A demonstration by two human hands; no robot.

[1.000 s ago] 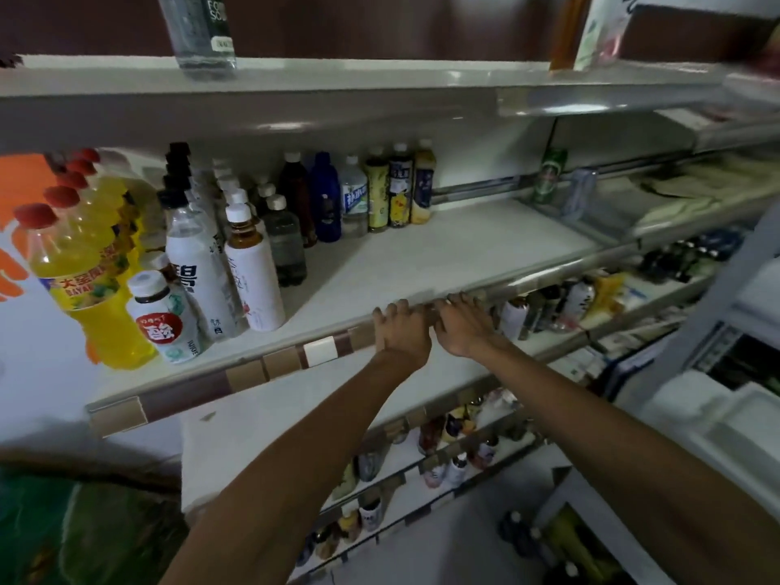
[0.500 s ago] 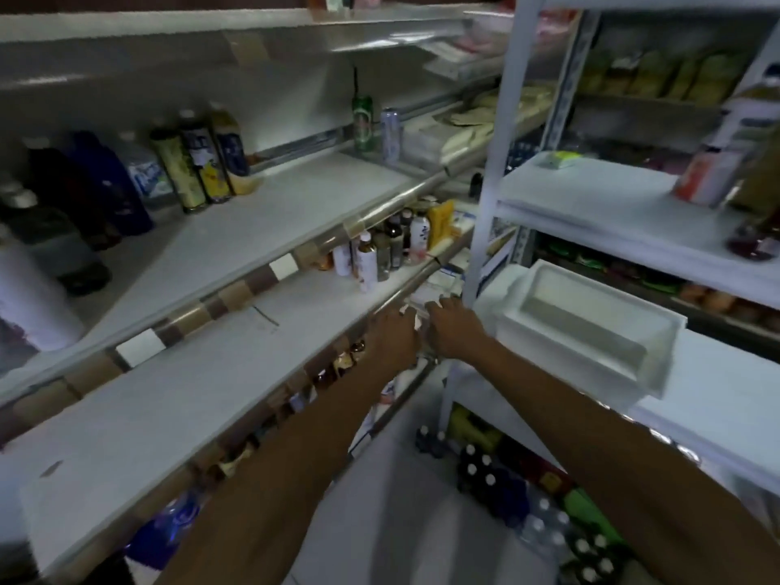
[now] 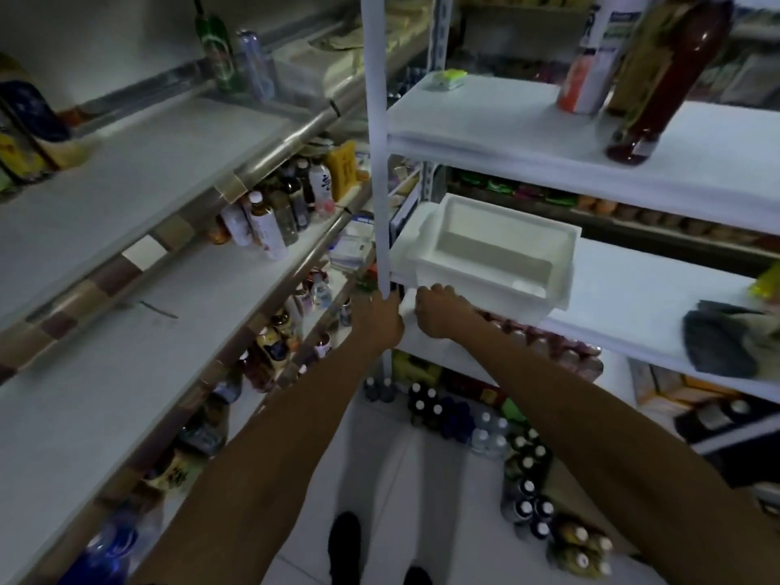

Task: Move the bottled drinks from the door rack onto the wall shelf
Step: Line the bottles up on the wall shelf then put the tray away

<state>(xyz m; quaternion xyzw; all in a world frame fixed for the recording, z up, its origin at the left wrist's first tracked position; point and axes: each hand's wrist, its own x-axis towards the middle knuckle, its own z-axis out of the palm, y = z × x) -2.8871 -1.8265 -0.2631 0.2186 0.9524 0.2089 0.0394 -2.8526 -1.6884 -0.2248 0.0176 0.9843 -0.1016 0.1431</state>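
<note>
right hand [image 3: 439, 310] at near wall of white door rack [image 3: 485, 247], left hand [image 3: 382, 316] by upright post [image 3: 375, 120]; fingers hidden, grips cannot be told | rack at 1 o'clock, long axis 10-to-4, no bottle visible inside; right hand nearer | bottled drinks [image 3: 261, 221] on wall shelf [image 3: 202, 289], 10 o'clock
</note>
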